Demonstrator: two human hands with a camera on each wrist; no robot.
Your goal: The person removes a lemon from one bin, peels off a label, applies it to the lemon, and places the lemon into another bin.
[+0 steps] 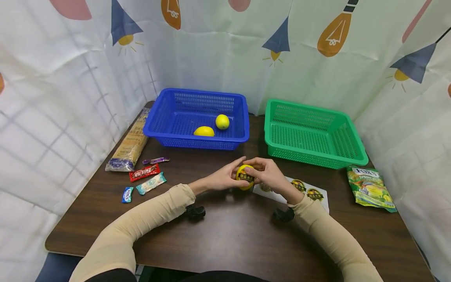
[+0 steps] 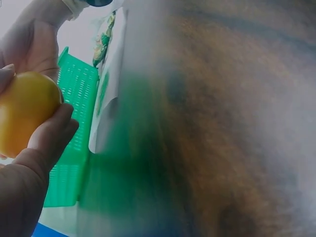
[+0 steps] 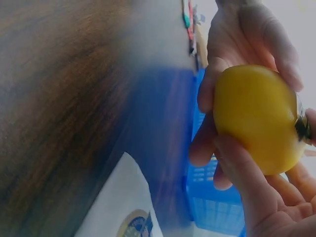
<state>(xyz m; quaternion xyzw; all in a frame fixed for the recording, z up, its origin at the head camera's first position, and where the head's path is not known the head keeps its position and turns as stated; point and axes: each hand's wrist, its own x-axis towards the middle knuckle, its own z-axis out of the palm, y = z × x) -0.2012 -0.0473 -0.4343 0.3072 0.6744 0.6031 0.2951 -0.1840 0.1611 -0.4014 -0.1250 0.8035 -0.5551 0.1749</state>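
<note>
A dark brown wooden table [image 1: 229,235] stands in a corner. White cloth walls [image 1: 387,78] hang all around it. The cloth has pictures of orange light bulbs [image 1: 332,35] and blue hanging lamps [image 1: 121,25]. The light is bright and even.

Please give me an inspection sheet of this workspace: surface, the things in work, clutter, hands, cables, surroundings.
Surface: dark wooden table.
Things in work: yellow lemon with a dark sticker, held above the table; sticker sheet beside it; two lemons in the blue basket; green basket holds nothing.
Clutter: noodle packet, four small candy wrappers at left; green candy bag at right.
Hands: left hand and right hand both grip the lemon.
Cables: nothing seen.
Surroundings: printed cloth backdrop on three sides.
</note>
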